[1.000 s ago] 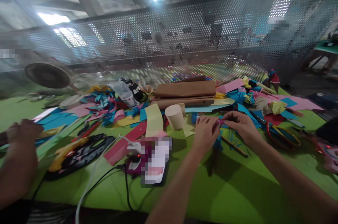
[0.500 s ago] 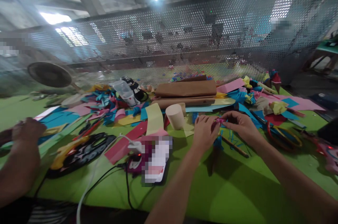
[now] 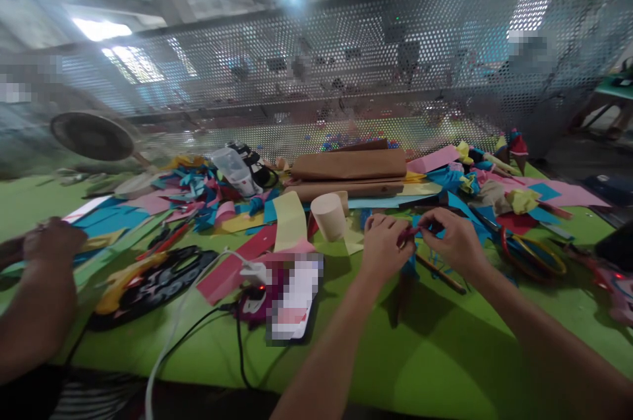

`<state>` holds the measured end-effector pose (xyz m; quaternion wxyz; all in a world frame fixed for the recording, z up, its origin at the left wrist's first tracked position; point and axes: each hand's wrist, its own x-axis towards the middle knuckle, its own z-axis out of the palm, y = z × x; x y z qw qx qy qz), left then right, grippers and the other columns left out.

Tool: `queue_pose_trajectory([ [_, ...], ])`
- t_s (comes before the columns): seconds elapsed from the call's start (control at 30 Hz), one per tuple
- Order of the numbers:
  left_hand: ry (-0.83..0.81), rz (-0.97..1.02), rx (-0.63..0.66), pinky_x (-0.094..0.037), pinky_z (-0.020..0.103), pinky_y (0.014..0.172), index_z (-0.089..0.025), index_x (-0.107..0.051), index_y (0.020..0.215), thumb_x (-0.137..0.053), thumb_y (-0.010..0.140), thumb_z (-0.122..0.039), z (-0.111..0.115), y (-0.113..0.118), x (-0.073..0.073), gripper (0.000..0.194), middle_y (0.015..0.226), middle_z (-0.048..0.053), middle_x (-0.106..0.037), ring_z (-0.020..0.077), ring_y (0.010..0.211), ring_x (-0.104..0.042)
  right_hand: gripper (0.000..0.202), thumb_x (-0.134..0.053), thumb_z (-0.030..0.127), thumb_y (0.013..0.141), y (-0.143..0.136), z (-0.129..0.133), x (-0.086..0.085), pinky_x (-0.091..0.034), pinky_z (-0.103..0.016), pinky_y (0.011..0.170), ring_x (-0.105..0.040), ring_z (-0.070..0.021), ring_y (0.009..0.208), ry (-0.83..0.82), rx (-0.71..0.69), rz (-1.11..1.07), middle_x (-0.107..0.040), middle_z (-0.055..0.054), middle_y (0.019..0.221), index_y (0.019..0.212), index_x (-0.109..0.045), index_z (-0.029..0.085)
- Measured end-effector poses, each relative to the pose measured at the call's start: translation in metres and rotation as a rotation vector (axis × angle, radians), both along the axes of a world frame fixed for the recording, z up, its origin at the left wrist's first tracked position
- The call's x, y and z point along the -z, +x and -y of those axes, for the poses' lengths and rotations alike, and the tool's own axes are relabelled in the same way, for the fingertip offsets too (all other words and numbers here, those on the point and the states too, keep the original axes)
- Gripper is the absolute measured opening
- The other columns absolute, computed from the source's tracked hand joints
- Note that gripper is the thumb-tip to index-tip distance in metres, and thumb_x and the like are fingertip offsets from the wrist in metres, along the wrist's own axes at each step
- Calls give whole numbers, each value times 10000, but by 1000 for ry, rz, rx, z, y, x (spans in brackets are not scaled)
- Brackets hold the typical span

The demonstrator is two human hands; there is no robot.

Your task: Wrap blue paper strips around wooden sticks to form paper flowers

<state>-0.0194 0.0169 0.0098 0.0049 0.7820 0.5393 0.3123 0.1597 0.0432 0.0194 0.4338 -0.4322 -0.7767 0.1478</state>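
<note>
My left hand point(image 3: 386, 247) and my right hand point(image 3: 451, 237) meet over the green table point(image 3: 445, 367). Pinched between the fingers of both is a small pink piece of paper point(image 3: 409, 233), which looks rolled or twisted; the fingers cover part of it. Just below my left hand a blue scrap point(image 3: 408, 266) shows with a brown pointed shape point(image 3: 397, 304) under it, partly hidden by the hand. Beneath my right hand lies a thin brown stick point(image 3: 441, 275) among narrow blue paper bits.
Scissors point(image 3: 531, 258) lie right of my right hand. A cream paper roll point(image 3: 329, 217) stands left of my hands. Nearer are a phone point(image 3: 297, 301) and a power strip point(image 3: 257, 304) with cables. Brown paper point(image 3: 349, 166) lies behind. Another person's hand point(image 3: 54, 242) rests at far left.
My fingers have turned slightly around the pink paper, which now appears darker and slimmer between them. Both hands stay in nearly the same place.
</note>
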Motion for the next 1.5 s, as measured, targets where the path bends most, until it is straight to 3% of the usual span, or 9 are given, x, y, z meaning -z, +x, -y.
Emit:
queue_pose_trajectory([
  [0.2, -27, 4, -31, -375, 413, 955, -247, -701, 996, -617, 849, -269, -2, -8, -2, 171, 945, 45, -697, 257, 1007, -564, 148, -740, 296, 671, 4, -8, -3, -447, -291, 636, -567, -168, 693, -440, -109, -561, -641, -1, 747, 781, -672, 223],
  [0.4, -144, -54, -96, -385, 434, 960, -247, -706, 969, -632, 852, -296, -8, -22, -2, 146, 985, 45, -743, 270, 1022, -589, 185, -816, 245, 611, 10, -11, -10, -419, -264, 572, -513, -126, 628, -569, -172, -852, -615, 3, 769, 740, -685, 221],
  [0.63, -310, -87, -101, -438, 413, 882, -241, -712, 916, -583, 878, -328, -8, -38, -6, 160, 957, 62, -758, 284, 972, -625, 270, -835, 342, 669, 10, -10, -12, -452, -267, 571, -553, -127, 632, -621, -204, -817, -686, -14, 862, 899, -732, 245],
  [0.73, -403, -140, -110, -447, 439, 879, -243, -720, 910, -576, 880, -377, -9, -44, -5, 199, 931, 85, -758, 314, 972, -643, 269, -851, 400, 680, 9, -10, -8, -438, -253, 544, -540, -118, 612, -651, -223, -767, -702, -22, 835, 867, -756, 232],
  [1.1, -375, -196, -91, -456, 493, 922, -253, -766, 1016, -728, 774, -417, -7, -53, -1, 295, 1006, 126, -729, 364, 1059, -599, 329, -864, 464, 682, 7, -12, -2, -443, -232, 534, -534, -109, 614, -670, -227, -726, -698, -22, 832, 883, -761, 226],
  [1.17, -311, -98, -87, -448, 490, 954, -256, -757, 1075, -700, 819, -412, -7, -49, -5, 304, 1052, 114, -726, 345, 1087, -590, 325, -878, 458, 664, 5, -10, -3, -449, -240, 558, -540, -114, 632, -654, -231, -723, -687, -12, 817, 855, -750, 230],
  [1.27, -264, 261, 24, -460, 428, 975, -244, -746, 1093, -572, 939, -395, -7, -33, -10, 277, 1046, 80, -738, 262, 1036, -620, 331, -880, 469, 663, 2, -6, -5, -488, -269, 640, -575, -146, 712, -579, -211, -669, -675, -15, 816, 830, -721, 231],
  [1.37, -387, 678, 177, -513, 365, 887, -203, -742, 1064, -520, 969, -390, -5, -13, -7, 305, 1030, 75, -747, 223, 959, -651, 336, -853, 494, 697, 1, -3, -6, -506, -308, 705, -599, -182, 796, -421, -177, -535, -676, -37, 890, 857, -716, 231],
  [1.5, -501, 933, 220, -492, 367, 948, -184, -746, 984, -565, 941, -394, -2, 3, 0, 280, 1006, 61, -752, 220, 992, -650, 238, -797, 465, 781, -1, -1, -6, -506, -365, 781, -621, -238, 937, -120, -114, -296, -677, -74, 1040, 823, -720, 245],
])
